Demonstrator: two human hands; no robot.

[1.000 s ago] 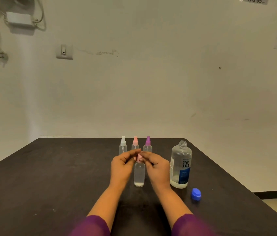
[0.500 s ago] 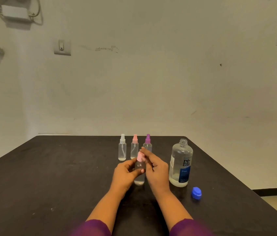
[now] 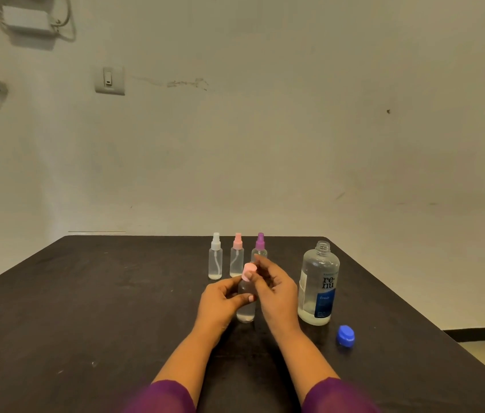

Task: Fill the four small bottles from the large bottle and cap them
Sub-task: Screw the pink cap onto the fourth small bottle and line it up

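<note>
On the dark table (image 3: pixel 116 308), a white-capped bottle (image 3: pixel 215 259), a pink-capped bottle (image 3: pixel 236 259) and a purple-capped bottle (image 3: pixel 260 245) stand in a row at the back, the last partly hidden by the right hand (image 3: pixel 277 292). The uncapped large bottle (image 3: pixel 318 284) stands to the right, its blue cap (image 3: pixel 345 335) lying nearby. The left hand (image 3: pixel 220 305) grasps the fourth small bottle (image 3: pixel 246 312), upright at centre. The right thumb meets its pink cap (image 3: pixel 249 270), fingers curled beside it; whether they grasp it I cannot tell.

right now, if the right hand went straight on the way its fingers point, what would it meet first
Likely the purple-capped bottle just beyond the right hand; depth is unclear.
</note>
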